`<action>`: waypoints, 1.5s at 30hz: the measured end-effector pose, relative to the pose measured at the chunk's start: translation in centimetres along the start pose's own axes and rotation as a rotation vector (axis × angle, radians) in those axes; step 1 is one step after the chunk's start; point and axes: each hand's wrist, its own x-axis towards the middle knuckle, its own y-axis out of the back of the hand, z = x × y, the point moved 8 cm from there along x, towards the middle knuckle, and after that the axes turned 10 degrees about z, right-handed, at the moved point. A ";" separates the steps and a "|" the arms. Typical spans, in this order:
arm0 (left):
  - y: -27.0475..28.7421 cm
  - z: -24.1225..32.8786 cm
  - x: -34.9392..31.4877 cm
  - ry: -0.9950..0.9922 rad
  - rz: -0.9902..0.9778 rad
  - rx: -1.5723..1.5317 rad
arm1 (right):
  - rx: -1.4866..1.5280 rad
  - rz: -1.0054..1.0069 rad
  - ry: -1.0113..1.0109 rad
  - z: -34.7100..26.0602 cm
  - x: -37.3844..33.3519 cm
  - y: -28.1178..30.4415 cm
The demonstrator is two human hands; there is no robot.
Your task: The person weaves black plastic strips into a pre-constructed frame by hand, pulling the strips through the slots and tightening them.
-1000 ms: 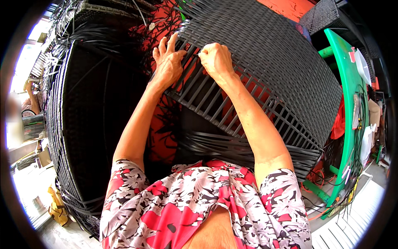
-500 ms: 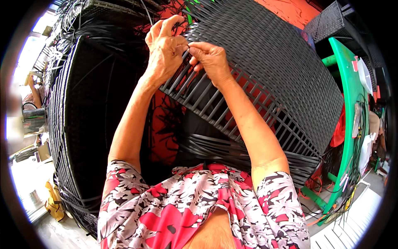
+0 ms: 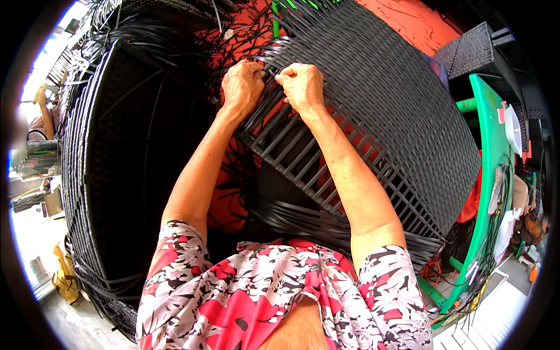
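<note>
One black panel of closely woven flat strips (image 3: 391, 116), lying aslant before you, long side running from upper left to lower right. Weave: tight over most of its face. Toward your side: an open band of bare parallel slats, ending at a bar. Upper-left corner: splayed strip ends.

This looks like a weaving workshop: a black panel (image 3: 396, 111) is partly woven, bare ribs (image 3: 297, 154) showing along its near edge; loose black strips (image 3: 137, 32) lie tangled at the far left and strewn over a red surface (image 3: 402, 16); a large woven piece (image 3: 79, 151) stands left, a boxy one (image 3: 466, 52) far right.
</note>
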 end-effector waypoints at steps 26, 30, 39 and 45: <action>-4.4 -6.3 1.0 0.903 -0.043 -0.906 | -0.124 0.014 0.404 -3.2 -0.9 0.0; -1.8 -11.8 7.3 0.925 -0.081 -0.755 | -0.239 0.149 0.649 -3.4 -7.4 7.5; 22.2 -18.7 28.0 -0.498 0.180 0.576 | -0.852 0.236 0.428 3.0 -19.1 20.0; 0.4 -24.5 11.4 0.807 -0.129 -0.583 | -0.741 0.305 0.352 4.9 -21.1 20.4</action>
